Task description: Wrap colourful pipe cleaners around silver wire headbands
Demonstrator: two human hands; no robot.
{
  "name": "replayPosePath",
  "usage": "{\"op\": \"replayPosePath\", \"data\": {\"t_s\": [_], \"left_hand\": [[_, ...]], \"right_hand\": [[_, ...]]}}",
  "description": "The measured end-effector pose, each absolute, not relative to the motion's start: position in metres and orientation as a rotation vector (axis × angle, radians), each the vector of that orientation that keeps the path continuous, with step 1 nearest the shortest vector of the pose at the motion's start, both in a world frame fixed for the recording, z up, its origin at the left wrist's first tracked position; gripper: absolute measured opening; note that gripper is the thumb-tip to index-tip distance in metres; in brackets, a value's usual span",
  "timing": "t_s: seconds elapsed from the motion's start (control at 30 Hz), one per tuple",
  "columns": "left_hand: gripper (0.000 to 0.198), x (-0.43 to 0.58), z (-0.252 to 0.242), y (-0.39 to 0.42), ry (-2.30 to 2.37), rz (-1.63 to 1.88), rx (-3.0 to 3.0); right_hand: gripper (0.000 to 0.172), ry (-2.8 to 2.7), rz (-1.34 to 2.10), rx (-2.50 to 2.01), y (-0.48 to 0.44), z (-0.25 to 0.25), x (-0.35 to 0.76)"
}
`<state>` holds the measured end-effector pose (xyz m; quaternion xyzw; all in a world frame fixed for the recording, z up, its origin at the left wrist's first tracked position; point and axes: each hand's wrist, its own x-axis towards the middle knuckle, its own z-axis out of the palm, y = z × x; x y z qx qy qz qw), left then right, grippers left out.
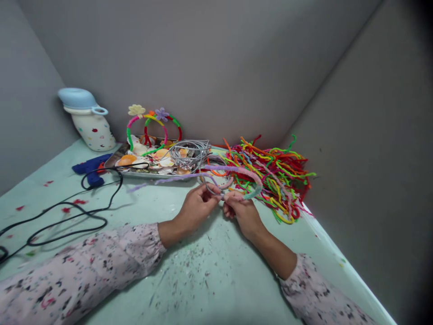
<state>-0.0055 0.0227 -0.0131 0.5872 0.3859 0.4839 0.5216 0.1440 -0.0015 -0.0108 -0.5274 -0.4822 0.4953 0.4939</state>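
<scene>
My left hand (199,205) is closed in a pinch, with a thin grey wire (207,186) running from its fingertips. Right beside it, my right hand (242,211) pinches a fuzzy pipe cleaner (252,174) that changes from purple through pink to teal and arches above both hands. Its long purple tail (179,177) stretches left over the table. The fingertips almost meet, and what lies exactly between them is partly hidden. Just behind the hands is a coil of grey wire (191,153), resting on a metal tray (162,179).
Seashells (162,155) fill the tray, where two flower-topped pipe cleaner rings (130,135) stand. To the right lies a heap of bright pipe cleaners (270,169). A blue glue gun (93,168) with a black cord (101,219) lies left, before a white bottle (93,128). Walls enclose the table.
</scene>
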Motion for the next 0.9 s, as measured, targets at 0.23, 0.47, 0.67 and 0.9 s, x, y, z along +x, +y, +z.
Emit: {"op": "replayPosePath", "data": {"t_s": [0.23,0.47,0.67,0.9], "left_hand": [[0.016,-0.0073,-0.0114,0.0228,0.97,1.139,1.504],[0.017,-0.0101,-0.011,0.0239,0.957,1.162,1.655],[0.018,-0.0118,-0.0074,0.0241,0.985,1.174,1.744],[0.011,-0.0082,-0.0042,0.0224,0.957,1.192,1.66]], "right_hand": [[0.02,-1.169,1.213,-1.25,-0.001,-0.0113,0.1454],[0.021,-1.194,1.183,-1.208,-0.0021,-0.011,0.1471],[0.02,-1.175,1.211,-1.177,-0.0028,-0.0081,0.1464],[0.021,-1.177,1.182,-1.22,-0.0031,-0.0065,0.1448]]}}
